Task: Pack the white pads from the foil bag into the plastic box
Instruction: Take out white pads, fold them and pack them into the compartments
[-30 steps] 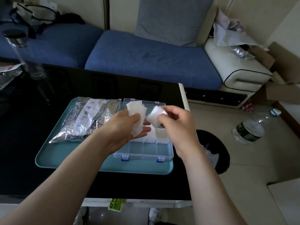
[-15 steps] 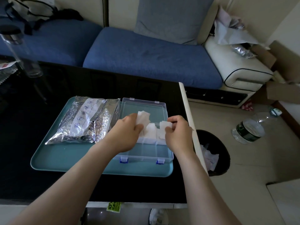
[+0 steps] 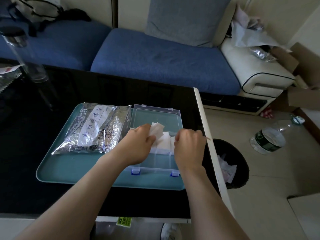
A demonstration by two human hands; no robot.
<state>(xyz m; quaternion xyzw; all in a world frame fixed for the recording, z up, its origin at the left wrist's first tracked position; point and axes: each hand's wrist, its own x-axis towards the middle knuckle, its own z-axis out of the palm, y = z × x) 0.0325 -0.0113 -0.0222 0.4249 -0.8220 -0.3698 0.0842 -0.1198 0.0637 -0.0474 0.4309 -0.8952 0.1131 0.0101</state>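
Currently: left hand (image 3: 138,144) pinches loose white pads (image 3: 157,130) above plastic box (image 3: 155,168), frame centre; right hand (image 3: 188,147) curled, contents I cannot tell. Risk (my judgement): stack fans, pads miss box.

Single head-worn wide-angle view, set above the near edge of the black worktop (image 3: 26,135), facing forward and down. Forearms run up from the bottom edge of the frame; left hand (image 3: 136,144) and right hand (image 3: 188,146) sit at frame centre, close to the lens. The tray (image 3: 78,167) fills the middle, the sofa (image 3: 155,58) spans the top, and the floor (image 3: 268,179) takes the right side. Straight edges bow toward the frame borders.
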